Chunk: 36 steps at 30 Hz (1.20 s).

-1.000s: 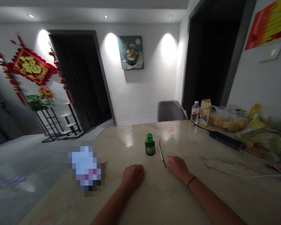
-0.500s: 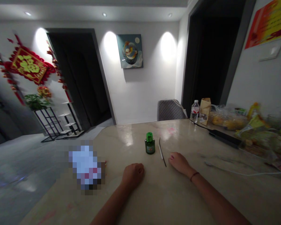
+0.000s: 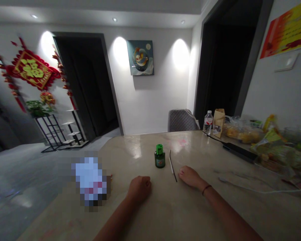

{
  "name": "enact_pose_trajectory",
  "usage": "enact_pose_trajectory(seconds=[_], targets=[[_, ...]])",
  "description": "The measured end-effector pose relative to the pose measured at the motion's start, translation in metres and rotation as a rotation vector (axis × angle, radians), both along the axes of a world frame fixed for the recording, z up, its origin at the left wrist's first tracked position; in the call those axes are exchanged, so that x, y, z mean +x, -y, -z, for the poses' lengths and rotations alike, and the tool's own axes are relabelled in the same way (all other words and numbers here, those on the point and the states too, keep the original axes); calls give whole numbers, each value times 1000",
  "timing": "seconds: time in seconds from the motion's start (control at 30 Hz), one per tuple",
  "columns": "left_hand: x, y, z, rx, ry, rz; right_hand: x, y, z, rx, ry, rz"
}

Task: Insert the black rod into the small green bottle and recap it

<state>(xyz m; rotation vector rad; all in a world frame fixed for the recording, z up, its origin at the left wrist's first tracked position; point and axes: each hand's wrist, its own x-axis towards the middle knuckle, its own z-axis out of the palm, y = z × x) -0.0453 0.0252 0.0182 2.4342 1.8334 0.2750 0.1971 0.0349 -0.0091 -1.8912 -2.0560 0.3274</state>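
Note:
My left hand (image 3: 139,189) rests on the table as a loose fist, thumb side toward the middle, with nothing seen in it. My right hand (image 3: 189,175), also curled closed, lies on the tabletop with a dark band round the wrist. Between and beyond the hands stands a small green glass bottle (image 3: 160,161) with a bright green cap, upright and touched by neither hand. Just left of my right hand lie a thin black stick (image 3: 175,175), slightly bent, and a short white strip (image 3: 171,166) alongside it.
The stone-look table (image 3: 155,214) has a blurred-out pale blue object (image 3: 90,179) at its left. Toward the right are a water bottle (image 3: 208,122), a paper bag (image 3: 218,124), a black power strip (image 3: 239,152), bagged food (image 3: 243,132) and a white cable (image 3: 263,192). A grey chair (image 3: 182,121) stands behind.
The view has tilted up slightly, so everything sits a little lower in the picture. Both hands stay closed on the table, and the bottle and sticks have not moved.

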Motion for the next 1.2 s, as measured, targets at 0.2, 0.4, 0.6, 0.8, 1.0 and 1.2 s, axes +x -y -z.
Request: enact_pose_trajectory(seconds=[0.2,0.4,0.6,0.8,1.0,1.2], targets=[[-7,-9,-43,133,209,-27,-7,7,-7,97,-230,-55],[0,-6,-60,322,427,-56,-15,18,-39,416,-213,-99],[3,3,-42,296,118,-52,-19,26,-43,631,154,-104],[12,4,-25,70,-97,42,-22,30,-31,353,469,-179],[17,3,-7,27,20,137,-19,28,-27,256,372,-158],[15,0,-15,-40,522,49,-23,25,-35,146,-325,-165]])
